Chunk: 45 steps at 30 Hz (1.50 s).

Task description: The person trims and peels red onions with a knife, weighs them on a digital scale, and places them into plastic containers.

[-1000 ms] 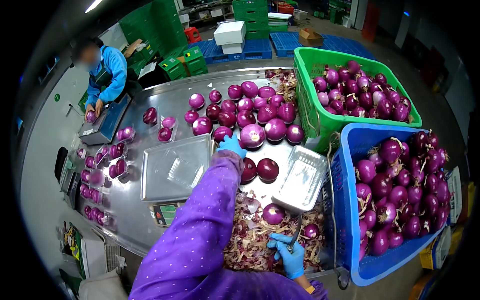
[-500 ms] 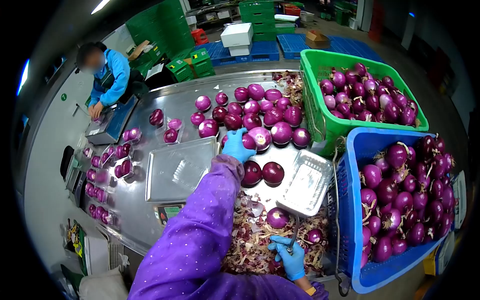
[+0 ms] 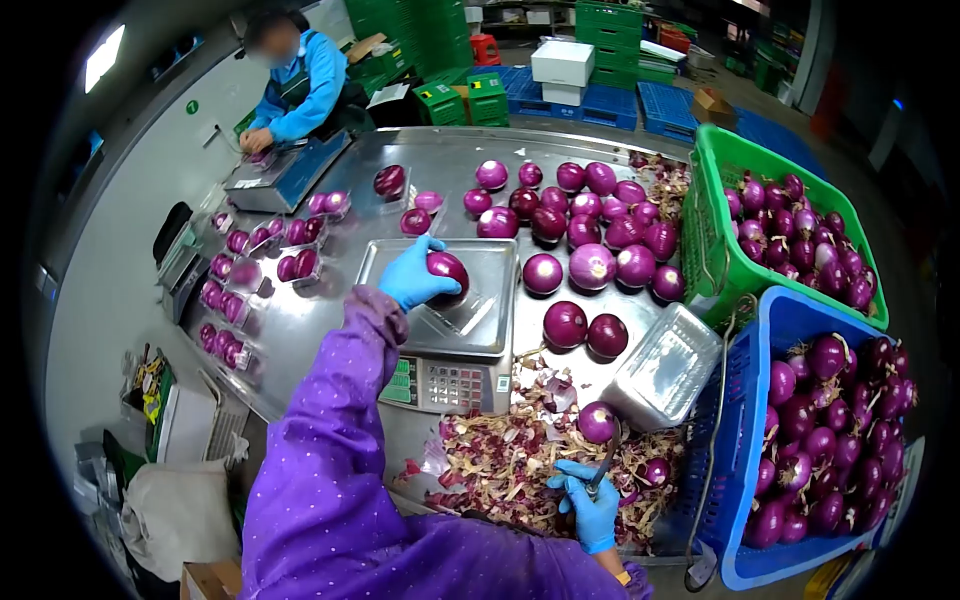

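My left hand (image 3: pixel 418 275), in a blue glove, holds a red onion (image 3: pixel 448 272) over the metal pan of a scale (image 3: pixel 485 325). A clear plastic tray (image 3: pixel 462 305) lies on that pan under the onion. My right hand (image 3: pixel 590 505), also gloved in blue, grips a small knife (image 3: pixel 606 465) above a heap of dry onion skins (image 3: pixel 500 460). A peeled onion (image 3: pixel 597 422) sits by the blade. Two dark onions (image 3: pixel 566 325) rest side by side between the scale and a stack of clear trays (image 3: pixel 662 368).
Loose onions (image 3: pixel 592 266) cover the table's far part. A green crate (image 3: pixel 720 165) and a blue crate (image 3: pixel 738 440), both full of onions, stand at the right. Packed trays (image 3: pixel 297 265) lie at the left. A person in blue (image 3: pixel 312 85) works at another scale (image 3: pixel 285 180).
My left hand has moved left from the loose onions to the scale, carrying an onion. My right hand still holds the knife. The camera view has turned left.
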### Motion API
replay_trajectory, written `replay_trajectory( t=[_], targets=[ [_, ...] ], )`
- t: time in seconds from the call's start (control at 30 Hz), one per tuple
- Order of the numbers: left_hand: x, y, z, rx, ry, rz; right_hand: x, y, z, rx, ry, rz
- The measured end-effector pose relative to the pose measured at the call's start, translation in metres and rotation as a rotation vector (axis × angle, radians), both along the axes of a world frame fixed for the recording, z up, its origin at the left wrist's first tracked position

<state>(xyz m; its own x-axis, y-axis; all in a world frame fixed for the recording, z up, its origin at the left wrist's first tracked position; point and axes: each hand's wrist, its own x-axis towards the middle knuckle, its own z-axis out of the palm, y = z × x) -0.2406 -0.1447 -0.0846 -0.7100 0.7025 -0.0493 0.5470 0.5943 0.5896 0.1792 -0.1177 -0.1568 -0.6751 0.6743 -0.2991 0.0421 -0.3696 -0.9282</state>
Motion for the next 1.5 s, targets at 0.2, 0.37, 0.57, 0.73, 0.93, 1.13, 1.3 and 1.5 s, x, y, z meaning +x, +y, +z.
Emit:
replay_trajectory(
  t=[0.2, 0.37, 0.57, 0.73, 0.93, 1.13, 1.3, 1.5],
  targets=[
    [-0.013, 0.001, -0.015, -0.135, 0.103, -0.166, -0.009, -0.002, 0.003, 0.018, -0.011, 0.016],
    [-0.03, -0.042, 0.042, 0.391, 0.465, -0.135, -0.002, -0.005, -0.001, 0.023, -0.045, -0.058],
    [-0.007, -0.137, 0.094, 0.572, 0.353, 0.058, -0.01, -0.014, -0.001, 0.032, -0.03, 0.022],
    [-0.002, -0.191, 0.088, 0.525, 0.334, 0.222, -0.024, -0.02, 0.007, 0.023, -0.033, 0.123],
    [-0.01, -0.205, 0.085, 0.551, 0.302, 0.215, -0.036, -0.032, 0.002, 0.074, -0.025, 0.097],
    [-0.022, -0.175, 0.084, 0.556, 0.299, 0.09, -0.038, -0.041, -0.002, 0.046, -0.027, 0.04],
    [-0.033, -0.11, 0.057, 0.554, 0.243, -0.108, -0.042, -0.045, 0.002, 0.025, -0.048, -0.01],
    [0.024, 0.03, 0.032, 0.24, 0.136, -0.545, -0.036, -0.043, -0.004, -0.016, -0.037, -0.024]
  ],
)
